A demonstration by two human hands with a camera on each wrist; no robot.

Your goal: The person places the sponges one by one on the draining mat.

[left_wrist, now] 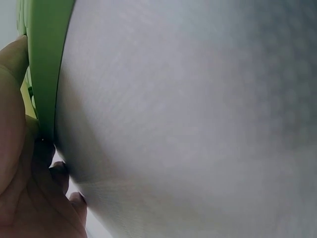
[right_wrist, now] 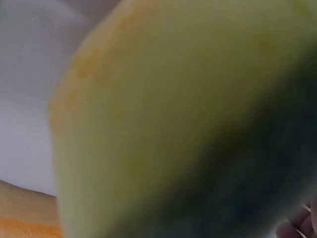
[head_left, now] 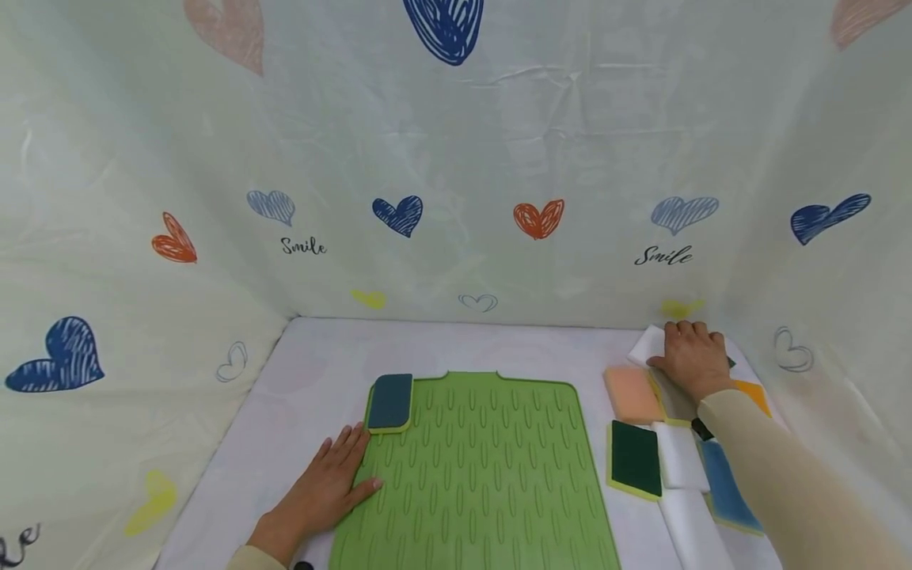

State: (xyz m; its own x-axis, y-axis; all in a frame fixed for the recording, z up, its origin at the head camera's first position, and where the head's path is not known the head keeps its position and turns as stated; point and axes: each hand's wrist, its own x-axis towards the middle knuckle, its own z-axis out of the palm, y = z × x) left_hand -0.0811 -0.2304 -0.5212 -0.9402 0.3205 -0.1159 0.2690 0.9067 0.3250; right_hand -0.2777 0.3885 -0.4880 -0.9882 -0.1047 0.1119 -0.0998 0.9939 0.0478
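We are reaching our right hand point(head_left: 689, 358) onto one white sponge point(head_left: 648, 345) at the far right, grip unclear | our left hand point(head_left: 326, 484) is lying flat on one green mat point(head_left: 477, 475) | one blue sponge point(head_left: 390, 401) is sitting on its corner | about seven sponges are lying right.

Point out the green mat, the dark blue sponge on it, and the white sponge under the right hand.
green mat point(head_left: 484, 475), head view, its ribbed middle.
dark blue sponge point(head_left: 389, 400), head view, its top face.
white sponge point(head_left: 647, 346), head view, its bare left corner.
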